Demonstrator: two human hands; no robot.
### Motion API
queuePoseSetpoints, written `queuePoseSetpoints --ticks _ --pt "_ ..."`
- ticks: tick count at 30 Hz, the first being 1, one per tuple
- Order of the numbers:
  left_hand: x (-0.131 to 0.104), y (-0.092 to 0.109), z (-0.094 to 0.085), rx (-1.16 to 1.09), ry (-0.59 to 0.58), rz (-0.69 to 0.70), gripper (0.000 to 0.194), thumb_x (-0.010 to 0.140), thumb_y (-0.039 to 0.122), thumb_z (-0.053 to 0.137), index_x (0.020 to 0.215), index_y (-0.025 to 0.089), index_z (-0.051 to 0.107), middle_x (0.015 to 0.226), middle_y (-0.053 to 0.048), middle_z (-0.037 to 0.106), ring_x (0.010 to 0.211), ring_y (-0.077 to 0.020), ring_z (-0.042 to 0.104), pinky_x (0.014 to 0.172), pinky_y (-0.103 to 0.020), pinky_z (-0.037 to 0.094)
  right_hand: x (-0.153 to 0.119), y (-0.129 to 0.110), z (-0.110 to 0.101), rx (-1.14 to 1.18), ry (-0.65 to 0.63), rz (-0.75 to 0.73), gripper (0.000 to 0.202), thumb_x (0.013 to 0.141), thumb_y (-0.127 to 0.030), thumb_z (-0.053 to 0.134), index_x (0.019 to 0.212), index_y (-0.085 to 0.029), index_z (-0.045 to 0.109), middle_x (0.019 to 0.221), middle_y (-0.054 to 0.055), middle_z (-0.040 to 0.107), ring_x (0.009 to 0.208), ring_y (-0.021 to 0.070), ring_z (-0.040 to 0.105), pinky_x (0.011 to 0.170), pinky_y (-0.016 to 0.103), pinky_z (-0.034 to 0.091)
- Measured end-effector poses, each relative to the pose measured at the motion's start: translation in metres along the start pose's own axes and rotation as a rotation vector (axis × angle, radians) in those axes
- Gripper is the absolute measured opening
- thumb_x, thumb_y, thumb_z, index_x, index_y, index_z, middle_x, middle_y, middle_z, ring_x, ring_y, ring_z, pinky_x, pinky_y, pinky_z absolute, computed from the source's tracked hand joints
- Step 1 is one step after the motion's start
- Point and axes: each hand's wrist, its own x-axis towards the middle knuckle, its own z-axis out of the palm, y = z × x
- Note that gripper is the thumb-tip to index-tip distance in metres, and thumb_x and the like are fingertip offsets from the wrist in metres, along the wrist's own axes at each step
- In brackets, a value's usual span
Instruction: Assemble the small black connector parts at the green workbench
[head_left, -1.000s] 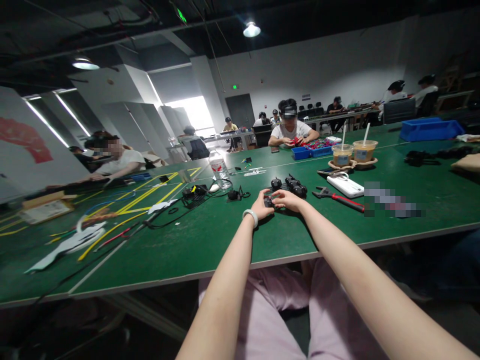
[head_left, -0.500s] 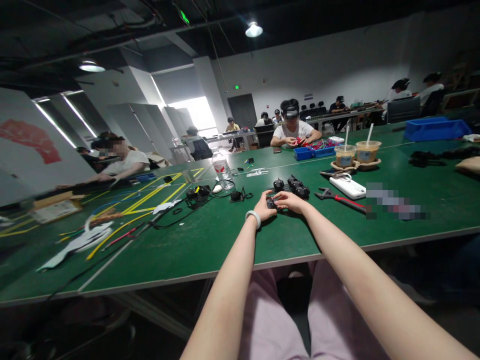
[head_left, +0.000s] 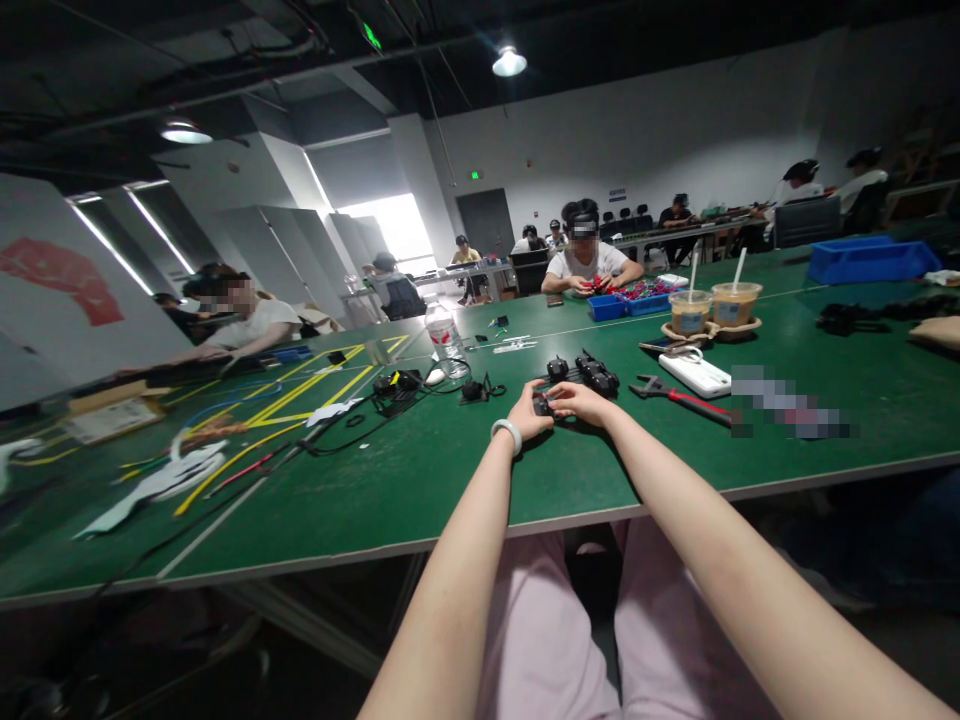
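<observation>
Over the green table (head_left: 420, 480), my left hand (head_left: 531, 412) is closed round a small black part (head_left: 541, 405), with a pale bangle on the wrist. My right hand (head_left: 583, 404) meets it from the right, its fingertips pinching the same black part. Fingers cover much of the part, so its exact kind is unclear. Just beyond my hands sit a rounded black piece (head_left: 557, 370) and a cluster of similar black pieces (head_left: 598, 373). Another small black device (head_left: 478, 390) lies left of my left hand.
To the right are a red-and-black-handled tool (head_left: 688, 400), a white power-bank-like block (head_left: 696, 375) and two drink cups (head_left: 736, 302) in a carrier. A bottle (head_left: 445, 340) stands ahead. Cables (head_left: 240, 465) spread leftward. Across the table, a person (head_left: 592, 264) handles red pieces by blue trays (head_left: 606, 307).
Both hands stay almost in the same place on the black part. At the far left edge, a whitish shape has come into view.
</observation>
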Motion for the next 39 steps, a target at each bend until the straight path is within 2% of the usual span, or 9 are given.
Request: queuePoseSetpoints --ticks 5,10,18,26,39 --pt "-0.001 0.002 0.0 0.011 -0.012 0.004 0.077 0.047 0.008 0.058 0.117 0.017 0.026 0.095 -0.006 0.045 0.068 -0.0093 0.048 0.06 -0.024 0.043 0.0 0.0 0.0 0.006 0.001 -0.01 0.032 0.055 -0.02 0.067 0.084 -0.014 0.058 0.072 0.002 0.059 0.061 0.0075 0.053 0.06 0.022 0.045" --pt "-0.001 0.001 0.0 0.012 0.016 -0.011 0.077 0.045 0.007 0.058 0.116 0.017 0.028 0.097 -0.006 0.046 0.071 -0.0105 0.048 0.064 -0.026 0.043 0.0 0.0 0.001 0.004 -0.006 -0.027 0.031 0.055 -0.019 0.067 0.084 -0.014 0.059 0.073 0.003 0.06 0.061 0.0078 0.053 0.059 0.022 0.045" --pt "0.002 -0.008 0.0 0.009 -0.003 0.021 0.077 0.048 0.01 0.057 0.118 0.018 0.026 0.097 -0.007 0.046 0.066 -0.0091 0.048 0.057 -0.023 0.043 0.004 0.004 0.0 -0.001 -0.006 -0.029 0.027 0.058 -0.017 0.065 0.084 -0.015 0.058 0.073 0.002 0.059 0.057 0.0058 0.052 0.058 0.021 0.046" --pt "0.003 -0.007 0.001 0.026 0.007 0.014 0.077 0.046 0.01 0.06 0.116 0.016 0.028 0.097 -0.007 0.047 0.071 -0.011 0.05 0.064 -0.027 0.043 0.006 0.009 -0.003 -0.012 -0.015 -0.044 0.026 0.06 -0.019 0.063 0.085 -0.015 0.057 0.071 0.0 0.058 0.053 0.0046 0.051 0.057 0.02 0.045" --pt "0.004 -0.01 0.001 0.074 0.023 0.026 0.077 0.046 0.011 0.06 0.117 0.016 0.028 0.097 -0.007 0.047 0.077 -0.0134 0.05 0.068 -0.027 0.042 0.004 0.005 -0.002 0.006 -0.027 -0.028 0.025 0.059 -0.019 0.064 0.083 -0.014 0.057 0.069 0.0 0.058 0.053 0.0043 0.051 0.055 0.019 0.044"
